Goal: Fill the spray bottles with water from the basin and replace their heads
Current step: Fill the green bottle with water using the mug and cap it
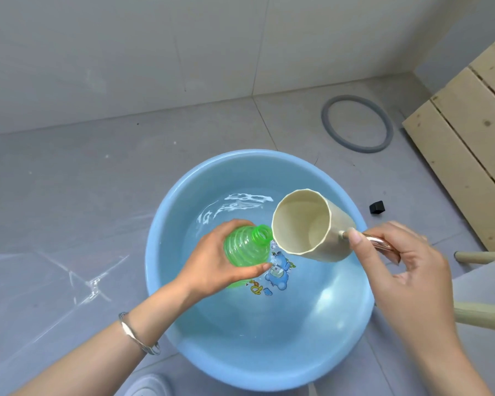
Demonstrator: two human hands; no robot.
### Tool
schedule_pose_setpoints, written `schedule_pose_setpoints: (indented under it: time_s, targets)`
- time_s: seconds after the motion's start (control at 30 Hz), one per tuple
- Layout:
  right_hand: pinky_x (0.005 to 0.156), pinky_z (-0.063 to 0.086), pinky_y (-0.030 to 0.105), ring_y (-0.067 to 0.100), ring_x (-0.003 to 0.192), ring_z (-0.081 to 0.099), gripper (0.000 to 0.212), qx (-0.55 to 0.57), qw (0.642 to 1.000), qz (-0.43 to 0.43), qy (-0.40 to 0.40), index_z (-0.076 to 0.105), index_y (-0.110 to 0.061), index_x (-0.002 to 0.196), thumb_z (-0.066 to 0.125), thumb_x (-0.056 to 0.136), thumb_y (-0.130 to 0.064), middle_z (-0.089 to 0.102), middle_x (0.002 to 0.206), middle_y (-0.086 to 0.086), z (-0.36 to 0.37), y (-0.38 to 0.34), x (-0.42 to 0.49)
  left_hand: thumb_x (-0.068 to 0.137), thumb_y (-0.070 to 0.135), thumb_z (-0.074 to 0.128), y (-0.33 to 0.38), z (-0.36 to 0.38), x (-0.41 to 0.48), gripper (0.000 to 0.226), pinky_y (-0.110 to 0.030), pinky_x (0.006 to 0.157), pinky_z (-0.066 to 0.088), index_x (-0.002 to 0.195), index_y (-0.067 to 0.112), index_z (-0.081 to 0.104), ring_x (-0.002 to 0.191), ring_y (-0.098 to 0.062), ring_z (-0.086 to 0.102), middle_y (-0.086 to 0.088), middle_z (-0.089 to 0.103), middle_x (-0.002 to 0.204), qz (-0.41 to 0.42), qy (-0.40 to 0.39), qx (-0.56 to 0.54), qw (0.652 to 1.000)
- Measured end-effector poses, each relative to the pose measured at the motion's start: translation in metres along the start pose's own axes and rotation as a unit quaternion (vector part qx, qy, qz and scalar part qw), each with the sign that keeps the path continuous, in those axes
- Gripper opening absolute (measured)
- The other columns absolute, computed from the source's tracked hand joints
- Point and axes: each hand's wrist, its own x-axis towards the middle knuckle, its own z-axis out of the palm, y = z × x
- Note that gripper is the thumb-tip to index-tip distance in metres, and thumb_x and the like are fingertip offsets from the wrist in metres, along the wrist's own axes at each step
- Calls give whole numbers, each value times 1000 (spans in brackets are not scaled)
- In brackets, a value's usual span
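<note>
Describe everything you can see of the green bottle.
The green bottle is see-through plastic, ribbed in rings below a threaded neck. Its mouth is open, with no spray head on. The left hand grips its body and hides its lower part, holding it tilted over the blue basin. Its mouth sits beside the rim of the cream cup tipped toward it by the right hand; whether they touch is unclear.

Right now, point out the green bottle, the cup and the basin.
green bottle (245, 247), head view, ribbed shoulder below the open neck.
cup (299, 221), head view, inner wall.
basin (166, 218), head view, left inner wall near the rim.
</note>
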Motion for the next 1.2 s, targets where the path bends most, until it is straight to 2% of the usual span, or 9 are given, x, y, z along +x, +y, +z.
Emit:
schedule_pose_setpoints:
  time_s: [0.07,0.17,0.33,0.47,0.63,0.7,0.9,1.1,1.2]
  targets:
    - [72,33,15,-2,73,48,29,-39,999,-28,6,56,-20,65,54,84,-42,54,67,-6,-2,-1,0,50,66,76,0,2,0,58,-5,93,36,101,53,51,107,11,53,31,60,109,3,-2,3,1000]
    - [78,32,21,-2,72,47,26,-81,995,-64,14,55,-19,66,55,85,-37,52,64,-16,-3,-2,2,54,57,85,2,1,1,60,-2,91,33,103,52,51,108,12,52,29,60,111,4,-6,9,1000]
    - [82,31,26,10,67,46,22,-113,990,-80,20,55,-18,66,60,85,-30,53,65,-11,-2,-5,0,60,43,88,3,2,1,59,3,87,30,106,47,51,105,9,51,22,60,113,4,-12,16,1000]
    - [82,31,26,15,65,44,22,-133,987,-89,30,57,-15,66,63,84,-26,51,63,-7,-2,-9,0,60,44,88,4,2,0,60,3,87,29,108,46,51,106,8,51,24,59,114,5,-13,21,1000]
    - [83,29,26,15,63,39,24,-155,981,-112,39,60,-13,67,61,86,-27,43,61,-10,-3,-15,0,60,45,88,4,1,-2,60,4,86,28,105,51,49,103,18,49,32,56,110,5,-10,23,1000]
    - [83,29,27,19,61,43,21,-168,977,-125,45,60,-12,67,63,85,-24,45,61,-7,-4,-18,0,60,44,88,4,1,-2,59,4,85,28,103,51,49,102,24,46,34,55,108,7,-8,20,1000]
    - [83,28,27,22,59,45,22,-199,964,-163,63,61,-10,69,61,87,-23,49,63,-5,-6,-25,0,60,43,88,4,0,-2,58,5,84,28,102,51,49,99,27,45,35,55,105,7,-7,16,1000]
    - [80,26,27,16,65,37,23,-224,952,-198,70,62,-10,69,60,89,-22,37,69,-12,-8,-29,0,59,44,89,3,0,-2,59,4,86,29,101,53,48,102,23,47,32,57,107,3,-7,10,1000]
    - [82,26,26,15,66,37,21,-236,945,-214,76,62,-11,70,61,89,-21,36,70,-13,-8,-30,-1,54,54,86,3,1,-2,59,2,86,31,100,53,49,104,18,50,31,58,107,2,-5,9,1000]
